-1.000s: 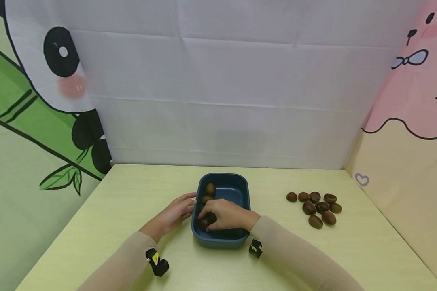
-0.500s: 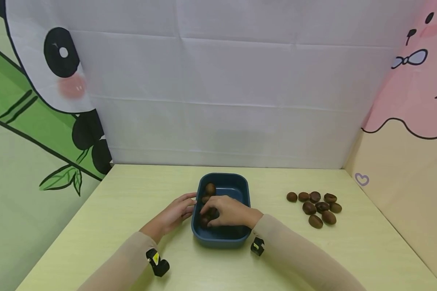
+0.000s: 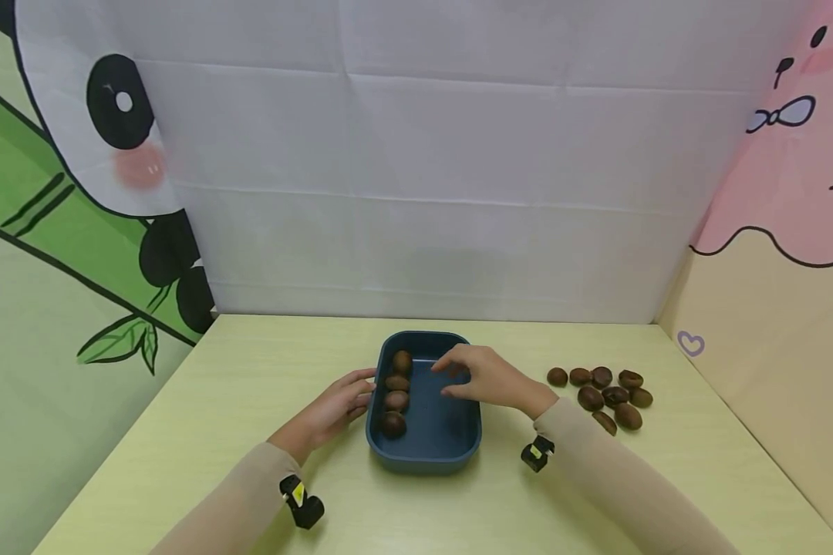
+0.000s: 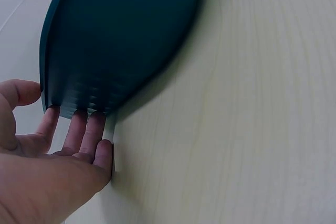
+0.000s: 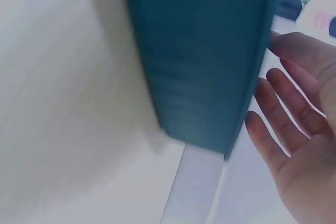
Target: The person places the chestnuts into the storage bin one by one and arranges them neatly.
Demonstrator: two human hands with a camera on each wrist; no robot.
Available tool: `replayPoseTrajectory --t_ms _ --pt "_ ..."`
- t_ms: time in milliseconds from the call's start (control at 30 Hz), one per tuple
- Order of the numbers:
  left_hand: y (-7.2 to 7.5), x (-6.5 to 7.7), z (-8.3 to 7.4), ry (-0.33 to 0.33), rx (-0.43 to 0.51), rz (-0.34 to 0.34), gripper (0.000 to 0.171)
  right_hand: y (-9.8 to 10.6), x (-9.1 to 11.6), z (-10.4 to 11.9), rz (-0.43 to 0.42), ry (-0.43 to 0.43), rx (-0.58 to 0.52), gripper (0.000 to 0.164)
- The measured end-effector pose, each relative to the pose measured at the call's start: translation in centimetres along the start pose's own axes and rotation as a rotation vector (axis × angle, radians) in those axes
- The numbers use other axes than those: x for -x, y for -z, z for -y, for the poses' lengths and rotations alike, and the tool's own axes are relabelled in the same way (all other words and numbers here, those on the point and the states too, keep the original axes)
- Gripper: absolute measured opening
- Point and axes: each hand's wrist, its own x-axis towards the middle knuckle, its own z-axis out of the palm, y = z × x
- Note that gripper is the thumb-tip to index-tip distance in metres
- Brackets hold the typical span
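Observation:
A dark blue rectangular tray (image 3: 426, 465) stands on the table, with several brown chestnuts (image 3: 396, 401) in a line along its left inner wall. My left hand (image 3: 336, 408) rests against the tray's left side; in the left wrist view its fingertips (image 4: 95, 121) touch the outer wall. Above the tray's right edge is my right hand (image 3: 491, 378), thumb and fingers spread apart and nothing between them. The right wrist view shows this hand (image 5: 302, 124) beside the tray's upper rim, its fingers loosely bent.
More chestnuts (image 3: 588, 398) lie in a loose group on the table (image 3: 284, 347) to the right of the tray, one partly covered by the right sleeve (image 3: 618, 470). A white cloth wall (image 3: 430, 193) rises behind the table, with printed panels at both sides.
My right hand has let go of a chestnut at the front of the line, lifted, and moved right to the tray's right edge. The left hand has stayed in place.

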Motion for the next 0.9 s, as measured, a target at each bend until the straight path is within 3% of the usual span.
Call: replayPoseTrajectory --t_ms 400,633,900 --pt "-0.1 0.1 -0.1 0.005 -0.009 -0.009 0.057 4.3 4.9 -4.4 -0.061 -0.169 0.074 0.034" --pt "-0.1 0.1 -0.2 0.007 -0.015 -0.014 0.058 5.7 7.6 -7.4 -0.056 -0.326 0.128 0.035" --pt "-0.2 0.0 0.0 0.007 -0.018 -0.005 0.056 6.7 10.1 -9.8 -0.058 -0.471 0.095 0.036"
